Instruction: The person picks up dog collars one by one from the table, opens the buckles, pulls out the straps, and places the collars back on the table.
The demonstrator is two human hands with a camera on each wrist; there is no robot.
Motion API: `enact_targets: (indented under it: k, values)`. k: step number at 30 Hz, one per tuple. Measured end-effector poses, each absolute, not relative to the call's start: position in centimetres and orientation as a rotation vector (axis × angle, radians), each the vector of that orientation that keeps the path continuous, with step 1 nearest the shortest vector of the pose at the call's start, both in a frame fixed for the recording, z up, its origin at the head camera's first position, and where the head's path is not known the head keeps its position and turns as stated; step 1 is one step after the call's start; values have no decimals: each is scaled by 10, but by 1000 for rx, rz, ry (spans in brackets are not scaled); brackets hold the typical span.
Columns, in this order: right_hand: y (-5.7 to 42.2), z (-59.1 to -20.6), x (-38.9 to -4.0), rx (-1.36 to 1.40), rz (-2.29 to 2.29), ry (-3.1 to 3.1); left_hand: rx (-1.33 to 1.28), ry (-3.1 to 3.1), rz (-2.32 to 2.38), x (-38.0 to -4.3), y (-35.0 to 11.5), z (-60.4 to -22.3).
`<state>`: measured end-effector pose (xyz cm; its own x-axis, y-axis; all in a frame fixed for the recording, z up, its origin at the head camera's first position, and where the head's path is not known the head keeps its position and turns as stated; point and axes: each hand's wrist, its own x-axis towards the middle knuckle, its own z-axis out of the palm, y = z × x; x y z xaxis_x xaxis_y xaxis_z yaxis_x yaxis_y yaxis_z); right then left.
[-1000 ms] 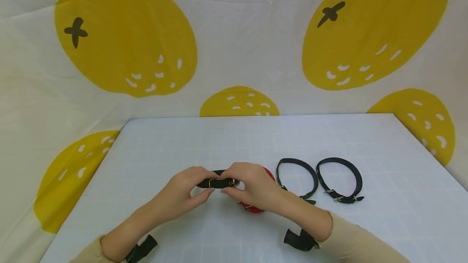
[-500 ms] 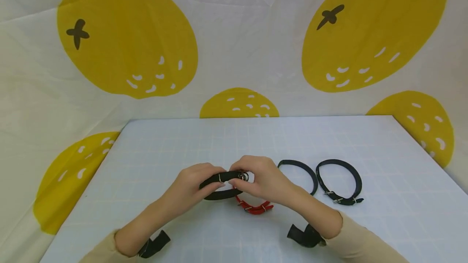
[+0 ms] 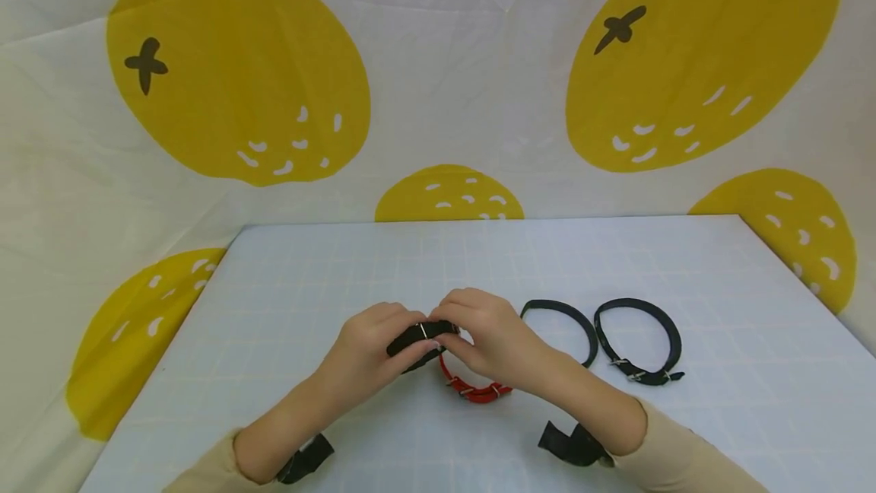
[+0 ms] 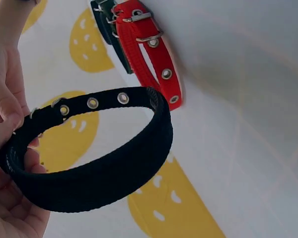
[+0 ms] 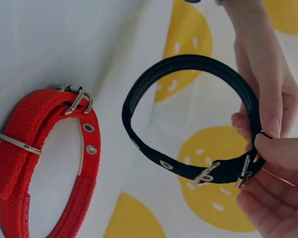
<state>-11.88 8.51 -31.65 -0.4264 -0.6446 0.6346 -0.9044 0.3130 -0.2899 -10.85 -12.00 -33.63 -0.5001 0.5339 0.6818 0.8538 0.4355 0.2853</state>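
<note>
Both hands hold a black dog collar (image 3: 411, 337) up in front of me, closed into a loop with metal eyelets and buckle hardware. My left hand (image 3: 372, 341) pinches the strap between thumb and fingers from the left. From the right, my right hand (image 3: 489, 329) pinches it near the buckle, fingertips almost meeting the left ones. In the right wrist view, metal rings (image 5: 243, 171) show on the collar (image 5: 188, 62) right by the right fingertips. A red dog collar (image 3: 479, 394), buckled into a loop, lies just below the hands, partly hidden by the right one.
Right of the hands lie two more dark looped collars: one (image 3: 568, 310) partly covered by the right hand, the other (image 3: 646, 377) fully visible. The white gridded table (image 3: 328, 265) ends at a fabric backdrop (image 3: 465, 82) with yellow fruit shapes. Black straps hang at both wrists.
Both hands have shifted slightly right and up with the black collar. The collar has been turned, its far side now mostly behind the fingers. More of the red collar shows.
</note>
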Motion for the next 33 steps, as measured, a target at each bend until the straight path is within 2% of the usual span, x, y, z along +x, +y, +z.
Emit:
enact_targets:
  k: [10,20,27,33]
  values:
    - [91,-314,-120,1327,1087,-2174,-1118,-2173,-892,-105,-118,-328]
    - [96,-311,-124,1189,1343,-2220,-1044,-2224,-1056,-108,-119,-322]
    - [104,-309,-124,1024,1711,-2258,-993,-2322,-1191,-107,-122,-323]
    - [105,-307,-122,1009,1788,-2256,-973,-2353,-1228,-105,-121,-323]
